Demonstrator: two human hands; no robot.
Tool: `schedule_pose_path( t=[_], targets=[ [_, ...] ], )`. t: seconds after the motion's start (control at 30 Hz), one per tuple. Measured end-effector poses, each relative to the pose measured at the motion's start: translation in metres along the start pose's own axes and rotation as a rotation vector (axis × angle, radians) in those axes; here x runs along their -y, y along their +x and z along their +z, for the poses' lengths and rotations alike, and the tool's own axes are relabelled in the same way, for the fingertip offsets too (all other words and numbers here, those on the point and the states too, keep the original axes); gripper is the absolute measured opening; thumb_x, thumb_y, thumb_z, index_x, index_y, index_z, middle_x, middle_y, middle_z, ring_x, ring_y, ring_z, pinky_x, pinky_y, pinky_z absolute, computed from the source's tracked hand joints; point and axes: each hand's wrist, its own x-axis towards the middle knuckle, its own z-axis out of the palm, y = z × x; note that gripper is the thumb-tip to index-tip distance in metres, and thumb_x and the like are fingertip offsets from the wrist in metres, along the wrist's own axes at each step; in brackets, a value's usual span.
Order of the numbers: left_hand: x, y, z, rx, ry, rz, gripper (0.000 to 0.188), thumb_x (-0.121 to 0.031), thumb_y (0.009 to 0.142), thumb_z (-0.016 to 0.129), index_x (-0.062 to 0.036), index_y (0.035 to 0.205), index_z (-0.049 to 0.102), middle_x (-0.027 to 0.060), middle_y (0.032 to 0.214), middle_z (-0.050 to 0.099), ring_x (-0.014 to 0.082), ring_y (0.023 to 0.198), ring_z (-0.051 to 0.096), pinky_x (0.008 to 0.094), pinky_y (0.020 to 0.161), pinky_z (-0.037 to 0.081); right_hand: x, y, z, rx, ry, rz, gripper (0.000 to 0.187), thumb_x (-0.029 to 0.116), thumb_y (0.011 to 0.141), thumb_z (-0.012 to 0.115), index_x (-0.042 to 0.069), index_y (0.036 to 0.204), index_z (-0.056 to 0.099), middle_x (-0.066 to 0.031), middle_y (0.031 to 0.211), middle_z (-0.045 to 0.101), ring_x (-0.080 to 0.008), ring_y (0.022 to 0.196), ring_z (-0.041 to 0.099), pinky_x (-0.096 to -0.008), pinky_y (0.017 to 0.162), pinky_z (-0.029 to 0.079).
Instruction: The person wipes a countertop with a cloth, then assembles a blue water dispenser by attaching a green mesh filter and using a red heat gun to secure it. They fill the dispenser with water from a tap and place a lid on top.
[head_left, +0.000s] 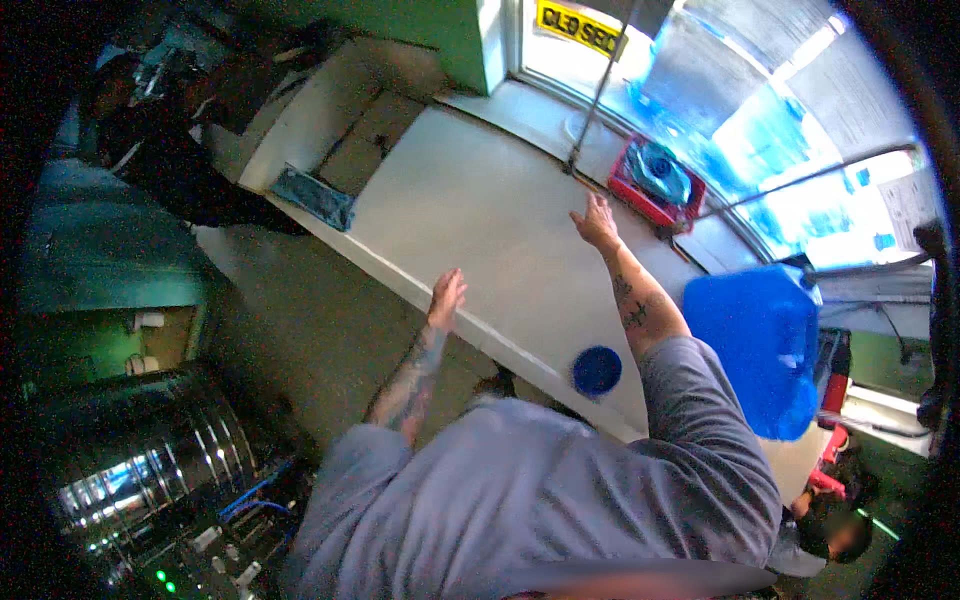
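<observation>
Right hand [598,226] looks empty, thumb held away from loosely bent fingers, just beside the red tray [645,207] along the window side of the desk [475,190]. Left hand [448,299] seems empty too, fingers half-open near the desk's front edge. Honestly can't tell if either touches the surface.

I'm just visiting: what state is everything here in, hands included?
Left hand: open, apparently empty
Right hand: open, apparently empty
Blue-grey cloth: lying flat
Red tray: holding a bluish item
Round blue object: on the counter
Blue jerrycan: capped or not, cannot tell
Green lights: lit
</observation>
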Motion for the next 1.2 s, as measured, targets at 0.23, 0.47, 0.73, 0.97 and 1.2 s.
schedule_pose_path(
  t=[0.23, 0.47, 0.73, 0.97, 1.2],
  targets=[
    [-0.116, 0.025, 0.013, 0.109, -0.180, 0.071, 0.076, -0.052, 0.095, 0.049, -0.0037, 0.149, 0.024, 0.0188, 0.152, 0.030, 0.0321, 0.136, 0.037, 0.0462, 0.110, 0.031, 0.002, 0.088, -0.001, 0.305, -0.203, 0.139, 0.073, 0.043, 0.084, 0.064, 0.002, 0.139, 0.040, -0.0247, 0.137, 0.046, -0.0373, 0.130, 0.042, -0.0424, 0.109, 0.035],
    [-0.199, 0.070, 0.078, 0.223, -0.371, 0.204, 0.073, -0.051, 0.097, 0.045, -0.0015, 0.147, 0.025, 0.0190, 0.152, 0.029, 0.0321, 0.136, 0.037, 0.0464, 0.111, 0.031, 0.007, 0.077, -0.031, 0.267, -0.143, -0.001, 0.064, 0.046, 0.086, 0.061, 0.000, 0.129, 0.052, -0.0262, 0.129, 0.053, -0.0384, 0.124, 0.048, -0.0435, 0.104, 0.040],
    [-0.209, 0.081, 0.101, 0.205, -0.485, 0.163, 0.066, -0.043, 0.101, 0.039, 0.0017, 0.147, 0.025, 0.0184, 0.154, 0.027, 0.0326, 0.139, 0.032, 0.0454, 0.114, 0.027, -0.011, 0.091, -0.008, 0.252, -0.128, 0.028, 0.060, 0.045, 0.085, 0.062, 0.005, 0.130, 0.054, -0.0277, 0.124, 0.056, -0.0397, 0.122, 0.050, -0.0447, 0.104, 0.040],
    [-0.211, 0.091, 0.107, 0.198, -0.531, 0.174, 0.066, -0.042, 0.101, 0.039, 0.0022, 0.148, 0.022, 0.0184, 0.155, 0.025, 0.0329, 0.141, 0.029, 0.0460, 0.115, 0.025, 0.009, 0.083, -0.016, -0.068, -0.096, 0.107, 0.059, 0.045, 0.087, 0.061, 0.003, 0.128, 0.055, -0.0271, 0.125, 0.056, -0.0395, 0.120, 0.050, -0.0444, 0.103, 0.040],
    [-0.190, 0.105, 0.100, -0.009, -0.200, 0.243, 0.059, -0.049, 0.098, 0.044, -0.0022, 0.135, 0.047, 0.0144, 0.133, 0.055, 0.0271, 0.115, 0.055, 0.0400, 0.092, 0.045, 0.172, 0.049, 0.004, 0.101, 1.220, -0.070, 0.037, 0.036, 0.098, 0.054, 0.001, 0.096, 0.064, -0.0058, 0.085, 0.067, -0.0145, 0.077, 0.064, -0.0309, 0.067, 0.052]
  ],
)
